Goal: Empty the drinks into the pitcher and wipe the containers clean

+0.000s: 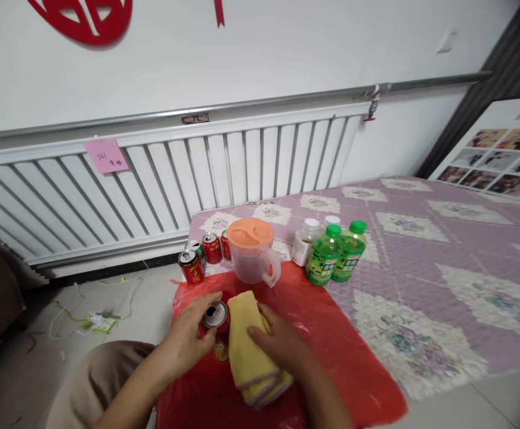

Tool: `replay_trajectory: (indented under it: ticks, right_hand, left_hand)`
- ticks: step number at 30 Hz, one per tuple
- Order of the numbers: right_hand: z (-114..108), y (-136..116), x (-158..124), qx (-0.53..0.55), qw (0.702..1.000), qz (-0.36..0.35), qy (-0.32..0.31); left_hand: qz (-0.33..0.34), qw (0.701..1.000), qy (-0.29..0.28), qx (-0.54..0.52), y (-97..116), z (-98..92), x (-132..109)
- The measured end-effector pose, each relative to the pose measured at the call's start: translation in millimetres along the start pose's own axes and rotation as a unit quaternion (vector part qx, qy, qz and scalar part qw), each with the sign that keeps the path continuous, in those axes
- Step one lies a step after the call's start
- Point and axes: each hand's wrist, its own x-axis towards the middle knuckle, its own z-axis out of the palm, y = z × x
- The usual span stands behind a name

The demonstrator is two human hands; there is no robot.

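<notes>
Red can (215,314) stands upright on the red plastic sheet (340,357) that covers the near left corner of the bed (443,280), close to the sheet's left edge and just in front of the person. The left hand (187,341) is closed round its side, fingers wrapped about the body and the thumb up near the rim, so the opened top shows between hand and cloth. The yellow cloth (247,357) is folded into a thick pad that touches the can's right side. The right hand (278,344) lies over the cloth, fingers curled down on it and pressing it toward the can.

By the look of it, this is the wiping of the can, with the cloth at its flank and the top not covered. To wipe the rest would call for the left hand to keep the can steady or turn it, while the right hand holds the pad firmly against the metal. The top is open, so tilting could spill whatever is inside.

Further back on the sheet, toward the bed's far left corner, stands a clear pitcher (253,255) with an orange lid. More red cans (191,267) cluster at the left edge of the bed. Two green bottles (331,255) stand to the pitcher's right, just off the sheet, with white-capped bottles (305,241) behind them
</notes>
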Motion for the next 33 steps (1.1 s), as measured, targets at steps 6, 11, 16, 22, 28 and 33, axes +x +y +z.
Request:
replay_trajectory:
  ticks: [6, 11, 16, 22, 28, 33]
  right_hand:
    - [0.6, 5.4, 1.5, 0.007, 1.0, -0.019, 0.004]
    - [1.4, 4.6, -0.1, 0.101, 0.995, -0.024, -0.003]
    - [1.5, 1.9, -1.3, 0.168, 0.985, -0.028, -0.024]
    - [0.9, 4.3, 0.4, 0.031, 0.999, -0.006, -0.007]
    - [1.2, 7.0, 2.1, -0.003, 1.0, -0.02, 0.005]
    - [1.3, 4.4, -1.0, 0.072, 0.997, -0.024, -0.009]
  left_hand:
    - [-0.007, 0.998, 0.048, 0.049, 0.0, 4.5, 1.8]
    - [-0.016, 0.996, 0.065, 0.055, 2.2, 6.9, 3.1]
    - [0.009, 1.0, 0.03, 0.003, 4.3, 5.0, 2.0]
    - [-0.015, 1.0, -0.001, -0.014, 3.2, 2.4, -1.0]
    - [-0.02, 0.998, 0.062, 0.017, 3.3, 4.9, 0.7]
    - [-0.025, 0.993, 0.103, 0.049, -1.3, 7.5, 2.5]
